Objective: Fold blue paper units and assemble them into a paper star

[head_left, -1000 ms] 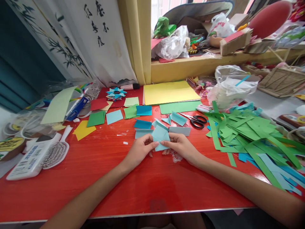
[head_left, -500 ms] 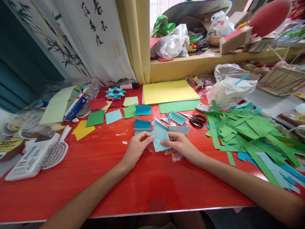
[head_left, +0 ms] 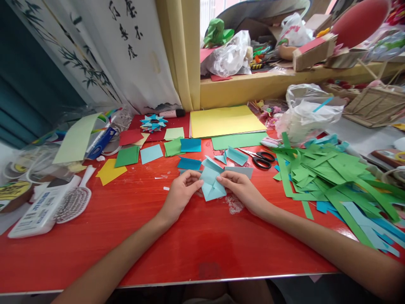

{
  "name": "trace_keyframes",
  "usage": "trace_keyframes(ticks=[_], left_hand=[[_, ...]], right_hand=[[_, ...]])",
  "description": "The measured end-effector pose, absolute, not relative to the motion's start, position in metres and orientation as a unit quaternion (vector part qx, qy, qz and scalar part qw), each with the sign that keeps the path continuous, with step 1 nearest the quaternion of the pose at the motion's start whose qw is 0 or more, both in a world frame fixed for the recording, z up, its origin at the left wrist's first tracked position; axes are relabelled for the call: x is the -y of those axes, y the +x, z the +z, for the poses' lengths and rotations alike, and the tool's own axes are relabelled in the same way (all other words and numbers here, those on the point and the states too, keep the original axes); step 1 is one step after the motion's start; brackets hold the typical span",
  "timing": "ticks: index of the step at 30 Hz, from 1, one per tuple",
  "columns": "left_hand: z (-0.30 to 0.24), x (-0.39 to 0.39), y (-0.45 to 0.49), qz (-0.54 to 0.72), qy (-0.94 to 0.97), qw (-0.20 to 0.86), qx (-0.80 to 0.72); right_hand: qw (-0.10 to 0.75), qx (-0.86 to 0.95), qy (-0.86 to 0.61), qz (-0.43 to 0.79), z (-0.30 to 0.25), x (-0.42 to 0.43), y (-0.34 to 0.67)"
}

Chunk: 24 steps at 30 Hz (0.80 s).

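A small light blue sheet of paper (head_left: 212,185) with crossing creases is held up just above the red table. My left hand (head_left: 183,190) is closed in a pinch on its left edge, thumb on top. On the opposite edge, my right hand (head_left: 239,186) pinches it between thumb and fingers. Behind the sheet lie folded pieces: a darker blue piece (head_left: 189,164), a light blue piece (head_left: 237,156) and a grey-blue piece (head_left: 243,171). The fingers under the sheet are partly hidden.
Black-handled scissors (head_left: 263,158) lie behind my right hand. Green paper strips (head_left: 335,173) pile up on the right. A yellow paper stack (head_left: 226,121) and a folded blue paper ring (head_left: 153,123) sit at the back. A hairbrush (head_left: 76,200) lies left.
My right thumb has moved from the sheet's lower middle up to its right edge, uncovering the lower right part of the paper. My left hand keeps its pinch.
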<state>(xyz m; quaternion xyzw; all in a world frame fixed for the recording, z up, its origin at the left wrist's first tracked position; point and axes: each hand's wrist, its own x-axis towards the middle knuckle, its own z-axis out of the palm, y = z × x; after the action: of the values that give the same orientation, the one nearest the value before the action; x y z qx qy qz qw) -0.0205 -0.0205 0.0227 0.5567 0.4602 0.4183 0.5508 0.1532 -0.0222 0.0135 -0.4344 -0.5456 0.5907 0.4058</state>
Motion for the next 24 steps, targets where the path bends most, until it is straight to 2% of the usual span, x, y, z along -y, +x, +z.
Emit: trace_keyframes(ticks=[14,24], left_hand=[[0.0218,0.0230,-0.0198,0.415,0.567,0.530,-0.474],[0.0215,0.0238,-0.0184,0.427,0.526,0.567,-0.468]], right_hand=[[0.436,0.543,-0.439,0.568,0.0130,0.0234,0.1518],[0.457,0.531,-0.420,0.577,0.0122,0.0223,0.1518]])
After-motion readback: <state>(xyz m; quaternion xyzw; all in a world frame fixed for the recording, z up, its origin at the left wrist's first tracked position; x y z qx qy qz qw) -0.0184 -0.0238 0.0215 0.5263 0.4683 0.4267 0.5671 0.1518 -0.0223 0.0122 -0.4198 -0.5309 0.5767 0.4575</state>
